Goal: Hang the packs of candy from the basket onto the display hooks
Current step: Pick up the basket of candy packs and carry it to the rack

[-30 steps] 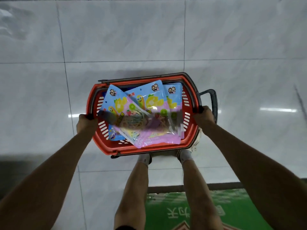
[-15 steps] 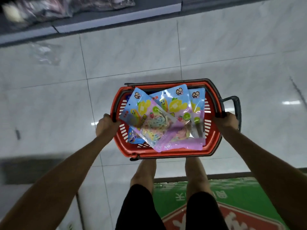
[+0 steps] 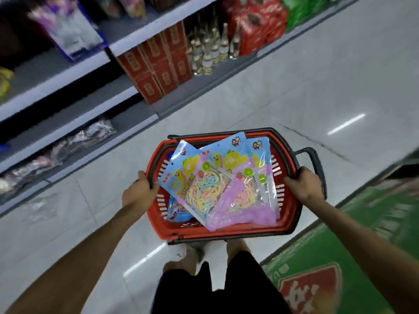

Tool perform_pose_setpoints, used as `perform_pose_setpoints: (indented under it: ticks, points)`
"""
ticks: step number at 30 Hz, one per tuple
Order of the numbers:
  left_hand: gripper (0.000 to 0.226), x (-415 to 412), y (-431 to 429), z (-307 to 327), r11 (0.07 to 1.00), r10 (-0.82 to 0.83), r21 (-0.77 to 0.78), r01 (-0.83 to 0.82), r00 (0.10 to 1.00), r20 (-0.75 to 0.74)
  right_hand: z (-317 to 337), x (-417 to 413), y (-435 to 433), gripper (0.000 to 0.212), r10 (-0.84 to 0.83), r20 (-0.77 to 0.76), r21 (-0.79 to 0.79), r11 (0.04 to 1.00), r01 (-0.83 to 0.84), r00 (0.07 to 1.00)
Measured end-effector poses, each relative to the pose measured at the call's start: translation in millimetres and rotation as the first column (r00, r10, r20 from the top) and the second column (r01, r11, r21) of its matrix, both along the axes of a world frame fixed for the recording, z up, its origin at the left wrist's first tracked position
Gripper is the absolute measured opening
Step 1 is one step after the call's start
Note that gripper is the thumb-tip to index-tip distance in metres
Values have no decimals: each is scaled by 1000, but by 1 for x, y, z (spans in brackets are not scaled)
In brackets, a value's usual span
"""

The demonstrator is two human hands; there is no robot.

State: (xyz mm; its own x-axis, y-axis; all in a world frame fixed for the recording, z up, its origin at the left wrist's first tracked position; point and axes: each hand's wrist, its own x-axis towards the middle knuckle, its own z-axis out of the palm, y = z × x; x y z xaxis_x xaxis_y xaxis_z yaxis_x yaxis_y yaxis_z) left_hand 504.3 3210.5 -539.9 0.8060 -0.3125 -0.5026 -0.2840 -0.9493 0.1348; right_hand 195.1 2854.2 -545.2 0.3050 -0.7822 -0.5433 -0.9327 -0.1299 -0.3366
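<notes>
From the head view, my left hand (image 3: pixel 138 193) and right hand (image 3: pixel 302 186) are each wrapped around a side rim of the red basket (image 3: pixel 226 231), so it rides level in front of me. The candy packs (image 3: pixel 217 180) lie loosely fanned inside. No display hooks are visible; only shelves (image 3: pixel 74 71) stand at the left, so I judge hanging hasn't begun.

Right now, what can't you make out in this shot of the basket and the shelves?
- Display hooks: none in the head view.
- Candy packs: exact count unclear, since they overlap in the red basket.
- Shelf goods at upper left: motion-blurred, print unreadable.
- Green floor mat: cut off by the right edge.
- Fingers of the left hand and right hand: curl out of sight over the rim.
</notes>
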Motion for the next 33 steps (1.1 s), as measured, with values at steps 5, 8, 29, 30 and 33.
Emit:
perform_pose_setpoints:
  ticks: [5,8,29,30,33]
  points:
    - [40,2,-119,59,987,-160,-10,161,985,58,56,-48,-63,42,-150,77,-42,987,153,986]
    - [43,8,-185,86,964,-264,-19,266,961,82,80,-72,-101,44,-248,125,-69,964,258,961]
    - [38,76,-688,161,758,-567,-384,527,824,12,173,-98,-413,42,-611,162,-320,711,626,775]
    - [35,80,-713,164,746,-585,-378,548,811,23,178,-97,-426,43,-620,164,-325,700,636,767]
    - [31,81,-784,179,691,-635,-402,601,770,59,191,-98,-466,43,-654,154,-345,667,660,741]
